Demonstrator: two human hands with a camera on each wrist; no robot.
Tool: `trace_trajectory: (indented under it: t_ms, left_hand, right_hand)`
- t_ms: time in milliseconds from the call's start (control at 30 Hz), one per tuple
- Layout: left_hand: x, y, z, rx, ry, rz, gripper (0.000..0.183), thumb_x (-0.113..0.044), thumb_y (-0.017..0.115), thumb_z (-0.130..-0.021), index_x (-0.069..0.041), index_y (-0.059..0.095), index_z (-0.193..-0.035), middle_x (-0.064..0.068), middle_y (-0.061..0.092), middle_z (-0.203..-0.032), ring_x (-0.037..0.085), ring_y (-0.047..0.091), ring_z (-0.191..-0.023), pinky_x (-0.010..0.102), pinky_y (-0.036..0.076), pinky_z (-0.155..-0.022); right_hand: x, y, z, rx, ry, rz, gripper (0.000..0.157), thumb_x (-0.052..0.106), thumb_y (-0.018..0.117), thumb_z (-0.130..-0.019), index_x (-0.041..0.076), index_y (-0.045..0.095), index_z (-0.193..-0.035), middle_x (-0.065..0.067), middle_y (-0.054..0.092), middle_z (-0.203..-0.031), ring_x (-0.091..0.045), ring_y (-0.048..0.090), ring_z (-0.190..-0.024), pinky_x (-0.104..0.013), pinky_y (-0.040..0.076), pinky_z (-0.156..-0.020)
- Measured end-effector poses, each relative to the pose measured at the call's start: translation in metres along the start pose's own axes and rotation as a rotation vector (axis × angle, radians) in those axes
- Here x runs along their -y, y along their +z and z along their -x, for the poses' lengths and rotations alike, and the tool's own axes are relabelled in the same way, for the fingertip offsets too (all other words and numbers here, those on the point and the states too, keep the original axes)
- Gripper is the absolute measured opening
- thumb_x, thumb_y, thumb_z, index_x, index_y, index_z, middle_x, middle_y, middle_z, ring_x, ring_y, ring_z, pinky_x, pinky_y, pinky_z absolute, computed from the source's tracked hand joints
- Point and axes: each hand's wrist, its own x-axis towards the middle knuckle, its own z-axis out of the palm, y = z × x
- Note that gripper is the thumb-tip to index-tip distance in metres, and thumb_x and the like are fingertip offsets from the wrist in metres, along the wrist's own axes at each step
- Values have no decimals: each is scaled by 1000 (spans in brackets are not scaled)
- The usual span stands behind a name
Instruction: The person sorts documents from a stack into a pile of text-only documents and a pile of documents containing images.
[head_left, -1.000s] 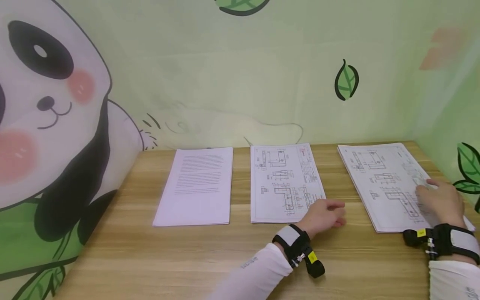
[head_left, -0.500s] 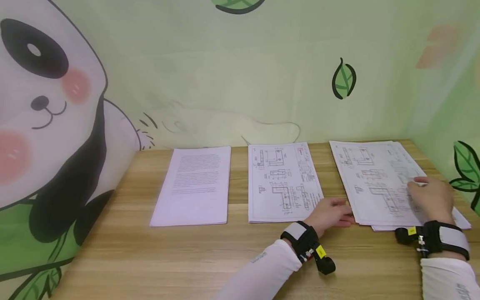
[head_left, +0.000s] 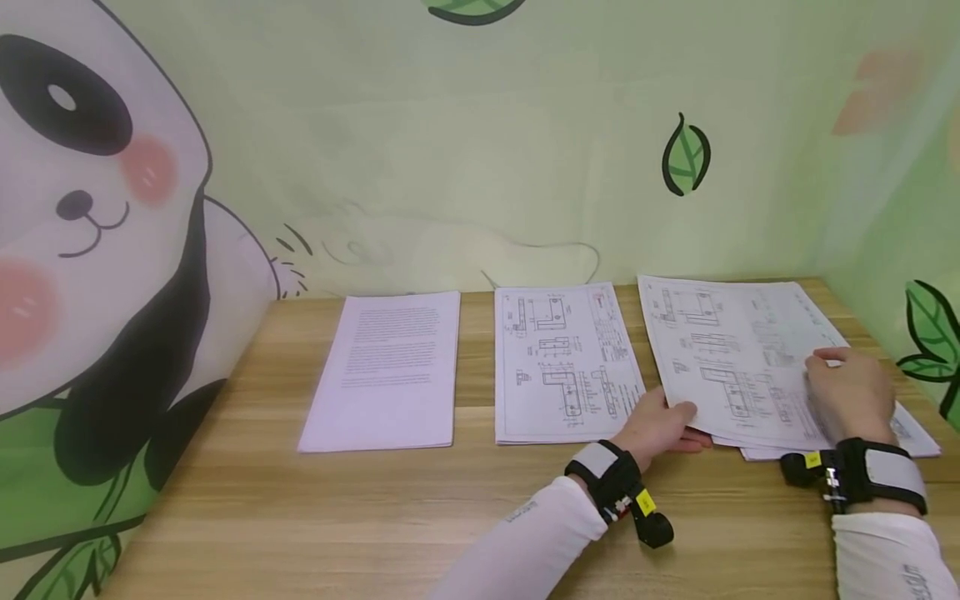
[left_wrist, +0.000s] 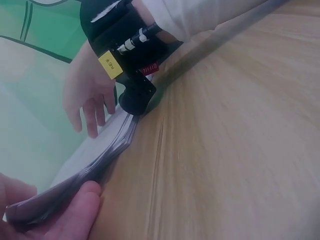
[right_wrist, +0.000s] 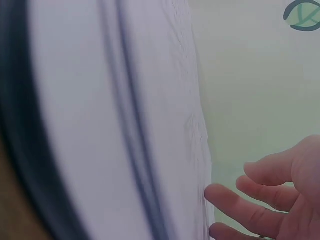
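My left hand (head_left: 658, 430) pinches the left edge of the upper sheets of technical drawings (head_left: 720, 350) in the right-hand stack. Its thumb lies on top and its fingers reach beneath; the left wrist view shows the sheet edges (left_wrist: 75, 181) between thumb and fingers. Under these, offset to the right, lies the lower part of the stack (head_left: 917, 437). My right hand (head_left: 857, 393) is over the right side of the upper sheets, and the right wrist view shows loosely spread fingers touching the paper (right_wrist: 175, 130).
A second stack of drawings (head_left: 562, 367) lies mid-table, close left of my left hand. Farther left is a stack of printed text pages (head_left: 386, 375). The wooden table (head_left: 337, 517) meets a green cloth backdrop (head_left: 450, 167) at the back and right.
The upper drawing sheets have slid left off the lower ones, with the right hand moving left on them. My left hand has moved right and taken hold of their left edge.
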Motion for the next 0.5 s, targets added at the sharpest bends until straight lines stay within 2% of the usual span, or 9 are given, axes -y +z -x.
trace_trajectory:
  t_ms: [100,200,267,333,367,467,500]
  left_hand:
    - [0,0,-1,-9,18,12,20,-9,45,-93,-11,57,-109,17,73,-88,33,70,-78,46,58,-75]
    - [-1,0,-2,-3,44,42,26,-2,40,-92,-9,57,-112,18,71,-93,33,70,-79,46,58,-74]
    - [-1,-1,-3,3,59,68,31,2,39,-92,-10,57,-114,16,71,-95,31,70,-79,45,58,-73]
    - [-1,-1,-3,-19,68,84,34,6,38,-90,-11,56,-114,13,69,-95,28,69,-78,44,59,-72]
    - [-1,-1,-3,-34,72,84,35,7,39,-90,-12,55,-113,11,69,-94,27,69,-77,44,59,-71]
    - [0,-3,-4,-82,73,87,36,8,39,-89,-14,53,-114,7,67,-92,22,67,-76,45,58,-72]
    - [0,-5,-3,-94,76,90,37,8,39,-89,-14,53,-114,7,66,-92,22,67,-78,45,58,-73]
  right_hand:
    - [2,0,2,7,-5,-2,56,34,37,-95,-9,46,-131,-34,53,-119,-41,44,-92,-36,30,-59]
    - [5,-1,3,26,-10,-24,56,33,38,-95,-10,46,-131,-23,68,-92,-39,47,-94,-35,29,-61]
    - [7,0,3,42,-24,-28,56,34,39,-95,-10,46,-131,-18,70,-77,-37,50,-92,-35,29,-61]
    - [8,2,2,59,-55,-15,58,35,40,-95,-10,46,-131,-21,70,-83,-39,51,-93,-38,34,-62]
    - [8,3,2,64,-78,0,59,36,40,-95,-10,46,-131,-25,68,-91,-41,51,-94,-41,36,-63]
    - [9,3,-1,87,-145,35,62,40,40,-95,-10,43,-132,-38,52,-118,-49,49,-102,-51,41,-70]
    - [10,3,-2,99,-167,40,64,40,39,-95,-10,41,-133,-41,48,-121,-52,46,-106,-55,41,-73]
